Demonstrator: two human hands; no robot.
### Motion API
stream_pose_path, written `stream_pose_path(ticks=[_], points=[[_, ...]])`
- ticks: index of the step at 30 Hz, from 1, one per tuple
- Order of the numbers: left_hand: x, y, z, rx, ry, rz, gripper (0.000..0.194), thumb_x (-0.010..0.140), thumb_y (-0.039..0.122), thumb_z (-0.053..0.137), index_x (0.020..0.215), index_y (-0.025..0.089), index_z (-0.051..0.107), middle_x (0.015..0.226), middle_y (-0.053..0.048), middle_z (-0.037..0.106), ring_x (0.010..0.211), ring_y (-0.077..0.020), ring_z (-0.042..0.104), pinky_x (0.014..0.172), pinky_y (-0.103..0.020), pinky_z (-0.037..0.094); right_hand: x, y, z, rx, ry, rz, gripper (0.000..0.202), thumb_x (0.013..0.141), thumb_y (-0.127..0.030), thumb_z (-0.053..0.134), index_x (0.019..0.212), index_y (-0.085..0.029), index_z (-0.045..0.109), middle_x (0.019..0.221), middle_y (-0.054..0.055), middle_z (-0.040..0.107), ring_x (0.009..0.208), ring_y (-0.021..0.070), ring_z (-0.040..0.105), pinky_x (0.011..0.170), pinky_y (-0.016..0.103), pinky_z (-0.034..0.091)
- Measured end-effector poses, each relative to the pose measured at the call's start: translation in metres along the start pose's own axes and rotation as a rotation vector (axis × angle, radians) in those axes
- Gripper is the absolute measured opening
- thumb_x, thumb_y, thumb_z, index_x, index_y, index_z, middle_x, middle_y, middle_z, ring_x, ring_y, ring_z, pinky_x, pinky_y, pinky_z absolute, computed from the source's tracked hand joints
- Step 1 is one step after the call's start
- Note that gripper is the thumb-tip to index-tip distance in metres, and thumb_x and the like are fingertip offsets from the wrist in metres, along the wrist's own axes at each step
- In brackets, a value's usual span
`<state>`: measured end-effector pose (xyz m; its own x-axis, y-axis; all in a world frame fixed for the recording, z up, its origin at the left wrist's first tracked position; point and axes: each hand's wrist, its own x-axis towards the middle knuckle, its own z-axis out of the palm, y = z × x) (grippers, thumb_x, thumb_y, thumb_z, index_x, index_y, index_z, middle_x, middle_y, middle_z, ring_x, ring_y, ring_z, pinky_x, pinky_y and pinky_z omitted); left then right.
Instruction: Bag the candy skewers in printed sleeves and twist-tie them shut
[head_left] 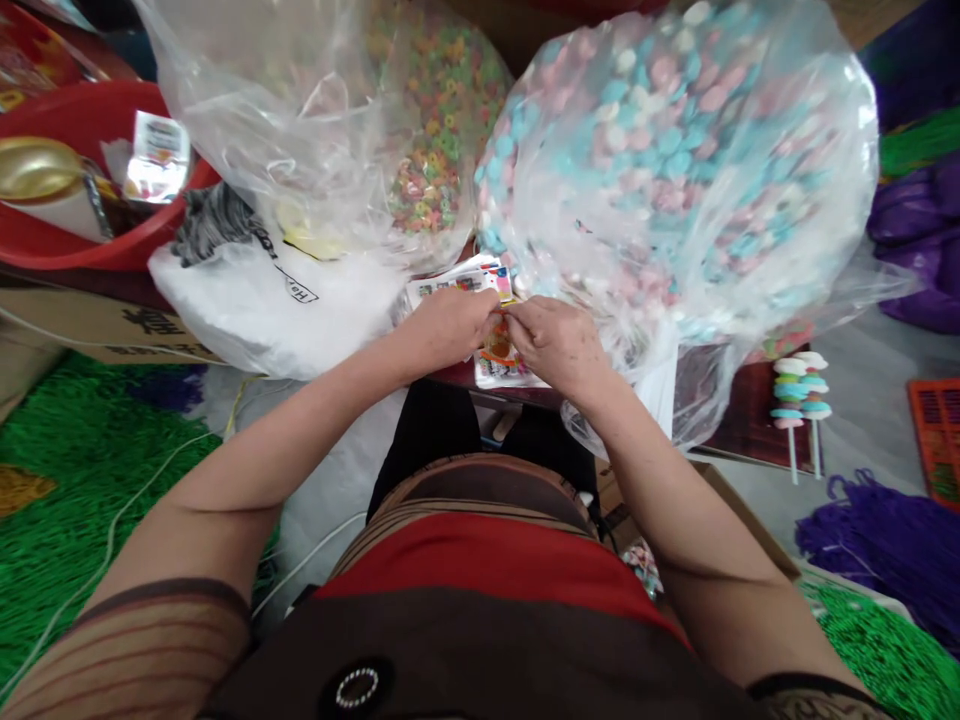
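Observation:
My left hand [456, 322] and my right hand [561, 338] meet at the table's front edge, both closed, fingertips pinched together. Between them a small white and orange printed packet [498, 350] hangs or lies just below the fingertips, and they seem to grip its upper edge. The fingers hide that edge, so whether it is torn cannot be seen. Right behind the hands lie more flat printed packets [491, 277]. Beyond them is a big clear bag of pink, blue and white candies [660, 140], and left of it a clear bag of coloured ring-shaped candies [431, 150].
A red basin [45, 255] with a gold-lidded jar and a silver packet stands at the left. A white plastic bag [300, 310] sits at the table edge. Candy skewers [801, 390] lie at the right. Green shreds [75, 480] and purple strands [885, 560] cover the floor.

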<state>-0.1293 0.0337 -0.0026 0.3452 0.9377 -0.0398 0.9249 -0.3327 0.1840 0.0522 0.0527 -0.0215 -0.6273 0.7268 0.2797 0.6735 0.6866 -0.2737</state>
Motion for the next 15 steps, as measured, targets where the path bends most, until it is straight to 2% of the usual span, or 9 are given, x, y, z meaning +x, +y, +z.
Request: stream_pose_path(ticks=[4, 9, 12, 15], points=[[0.006, 0.002, -0.003, 0.025, -0.024, 0.014, 0.03, 0.099, 0.027, 0.046, 0.105, 0.013, 0.072, 0.082, -0.012, 0.074, 0.077, -0.0261, 0.069, 0.071, -0.034, 0.046, 0.0, 0.003, 0.001, -0.058, 0.033, 0.017, 0.029, 0.095, -0.019, 0.045, 0.078, -0.02, 0.069, 0.072, 0.007, 0.068, 0.064, 0.0184, 0.054, 0.062, 0.033, 0.028], [0.007, 0.0, -0.005, -0.065, 0.087, 0.112, 0.023, 0.091, 0.021, 0.05, 0.09, 0.016, 0.072, 0.072, -0.006, 0.066, 0.075, -0.024, 0.067, 0.072, -0.034, 0.045, 0.002, 0.004, 0.0, -0.012, 0.078, 0.071, 0.026, 0.091, -0.021, 0.048, 0.074, -0.019, 0.068, 0.071, 0.007, 0.067, 0.066, 0.0183, 0.055, 0.062, 0.032, 0.03], [0.005, -0.001, -0.005, -0.137, 0.126, 0.139, 0.021, 0.091, 0.022, 0.051, 0.086, 0.017, 0.07, 0.071, -0.006, 0.063, 0.077, -0.0236, 0.065, 0.072, -0.034, 0.044, 0.004, 0.001, -0.005, 0.102, 0.123, 0.145, 0.023, 0.088, -0.019, 0.05, 0.073, -0.019, 0.067, 0.075, 0.007, 0.068, 0.073, 0.0191, 0.058, 0.068, 0.031, 0.037], [0.003, -0.002, -0.004, -0.206, 0.188, 0.141, 0.02, 0.092, 0.029, 0.054, 0.085, 0.016, 0.068, 0.075, -0.006, 0.061, 0.085, -0.0248, 0.065, 0.076, -0.035, 0.044, 0.006, -0.003, -0.011, 0.331, 0.167, 0.227, 0.022, 0.089, -0.021, 0.051, 0.072, -0.02, 0.065, 0.072, 0.003, 0.064, 0.074, 0.017, 0.057, 0.072, 0.031, 0.042]])
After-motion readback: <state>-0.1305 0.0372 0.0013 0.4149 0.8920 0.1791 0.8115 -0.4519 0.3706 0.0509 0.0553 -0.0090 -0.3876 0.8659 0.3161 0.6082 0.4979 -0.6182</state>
